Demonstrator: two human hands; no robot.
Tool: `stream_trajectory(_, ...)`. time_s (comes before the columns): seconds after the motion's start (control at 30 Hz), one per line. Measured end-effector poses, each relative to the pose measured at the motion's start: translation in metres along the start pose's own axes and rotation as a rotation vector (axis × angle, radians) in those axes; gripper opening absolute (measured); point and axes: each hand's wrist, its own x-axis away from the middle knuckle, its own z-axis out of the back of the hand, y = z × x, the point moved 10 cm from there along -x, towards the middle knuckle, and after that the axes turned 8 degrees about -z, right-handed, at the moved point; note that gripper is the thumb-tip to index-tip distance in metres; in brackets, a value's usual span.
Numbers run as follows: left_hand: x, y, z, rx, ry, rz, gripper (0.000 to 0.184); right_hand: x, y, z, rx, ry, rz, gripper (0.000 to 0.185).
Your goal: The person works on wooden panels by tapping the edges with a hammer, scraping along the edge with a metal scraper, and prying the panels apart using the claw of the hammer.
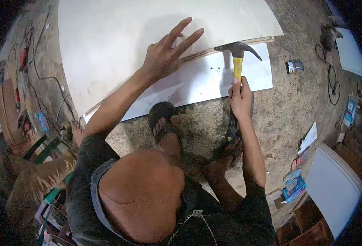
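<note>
My right hand is wrapped round the yellow handle of a claw hammer. The dark hammer head lies against the edge of a large white panel, its claw pointing right. Over that panel, near its front edge, my left hand has its fingers spread and holds nothing. Whether its palm touches the edge, I cannot tell. Under the large panel a second white board sticks out toward me, with a few small dark marks on it.
A small tin can lies on the stained floor to the right. A black cable curls beyond it. At lower right are a blue box and a white board. Another person's leg is at the left, near cables and tools.
</note>
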Motion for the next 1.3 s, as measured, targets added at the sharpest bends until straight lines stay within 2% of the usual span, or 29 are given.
stream_trajectory(0.13,0.02,-0.007,-0.012,-0.093,-0.105,0.055,0.084,0.002,0.015,-0.007,-0.258,-0.08,-0.253,0.032)
stream_trajectory(0.23,0.057,-0.012,-0.005,-0.167,-0.176,0.083,0.081,0.0,0.017,-0.006,-0.317,-0.123,-0.32,0.033)
stream_trajectory(0.37,0.12,-0.03,0.043,-0.155,-0.087,0.355,0.063,-0.004,0.007,0.004,-0.233,-0.143,-0.302,0.032)
stream_trajectory(0.5,0.168,-0.035,0.083,-0.253,-0.09,0.417,0.057,-0.003,0.003,0.011,-0.172,-0.251,-0.415,0.031)
stream_trajectory(0.6,0.197,-0.035,0.084,-0.369,-0.085,0.391,0.055,0.009,-0.013,0.023,-0.088,-0.277,-0.562,0.029)
stream_trajectory(0.67,0.204,-0.036,0.083,-0.455,-0.004,0.392,0.053,0.017,-0.019,0.041,0.006,-0.273,-0.606,0.027)
stream_trajectory(0.8,0.196,-0.031,0.1,-0.567,-0.02,0.352,0.05,0.027,-0.002,0.089,0.212,-0.322,-0.556,0.027)
stream_trajectory(0.87,0.188,-0.029,0.117,-0.582,0.003,0.344,0.052,0.024,0.007,0.101,0.35,-0.318,-0.386,0.028)
stream_trajectory(0.9,0.184,-0.026,0.119,-0.568,-0.026,0.325,0.055,0.028,0.011,0.098,0.352,-0.333,-0.374,0.028)
stream_trajectory(0.97,0.178,-0.024,0.122,-0.535,-0.072,0.302,0.064,0.038,0.016,0.096,0.29,-0.27,-0.331,0.027)
stream_trajectory(1.0,0.177,-0.023,0.124,-0.544,-0.066,0.304,0.064,0.043,0.016,0.087,0.292,-0.274,-0.321,0.027)
stream_trajectory(1.07,0.178,-0.025,0.115,-0.517,-0.184,0.324,0.067,0.053,0.011,0.059,0.071,-0.285,-0.289,0.026)
stream_trajectory(1.2,0.179,-0.029,0.114,-0.49,-0.235,0.331,0.068,0.044,0.028,0.021,-0.07,-0.263,-0.258,0.028)
stream_trajectory(1.3,0.173,-0.027,0.102,-0.521,-0.378,0.188,0.065,0.037,0.015,0.0,-0.13,-0.254,-0.155,0.031)
